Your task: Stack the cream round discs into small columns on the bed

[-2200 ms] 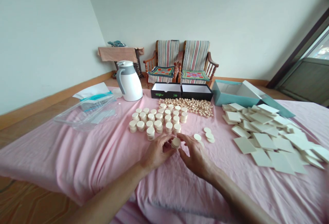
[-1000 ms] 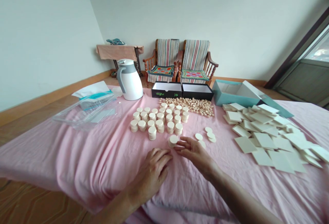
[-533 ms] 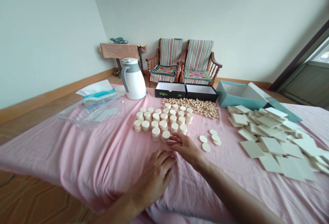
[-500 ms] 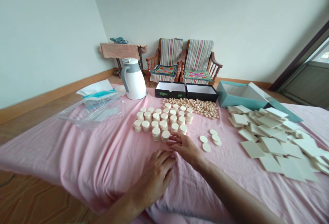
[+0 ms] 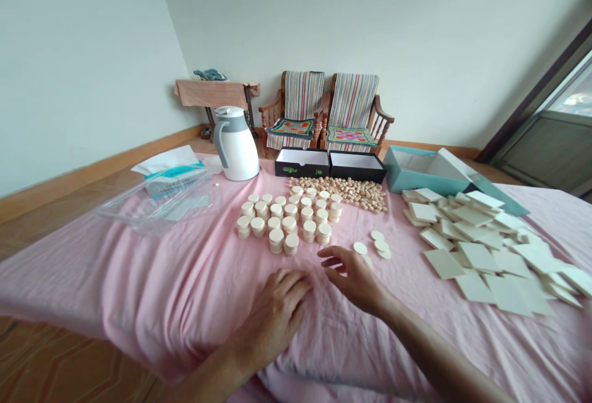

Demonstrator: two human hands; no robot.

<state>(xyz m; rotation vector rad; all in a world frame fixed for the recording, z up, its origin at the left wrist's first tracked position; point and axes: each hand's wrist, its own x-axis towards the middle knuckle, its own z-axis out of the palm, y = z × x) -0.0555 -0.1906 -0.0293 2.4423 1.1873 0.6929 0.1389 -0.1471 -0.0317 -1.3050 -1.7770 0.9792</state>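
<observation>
My left hand (image 5: 280,304) rests palm down on the pink cloth, its fingers stretched out and nothing seen in it. To its right my right hand (image 5: 349,273) hovers over the cloth with fingers apart and bent, holding nothing. Several short stacks of pale round discs (image 5: 276,240) stand in rough rows ahead of my hands. A few loose discs (image 5: 380,244) lie flat just beyond my right hand, and one of them is partly covered by it. Behind the stacks spreads a pile of small wooden pieces (image 5: 361,192).
Square pale tiles (image 5: 481,255) are heaped on the right before a blue-green box (image 5: 411,172). Two black open boxes (image 5: 303,169) stand at the back. A white-grey jug (image 5: 241,150) and a clear plastic tray (image 5: 143,206) are at left on the pink cloth (image 5: 208,304).
My right hand has moved right, away from the nearest disc stack toward the loose discs. My left hand stays about where it was. The view has shifted slightly.
</observation>
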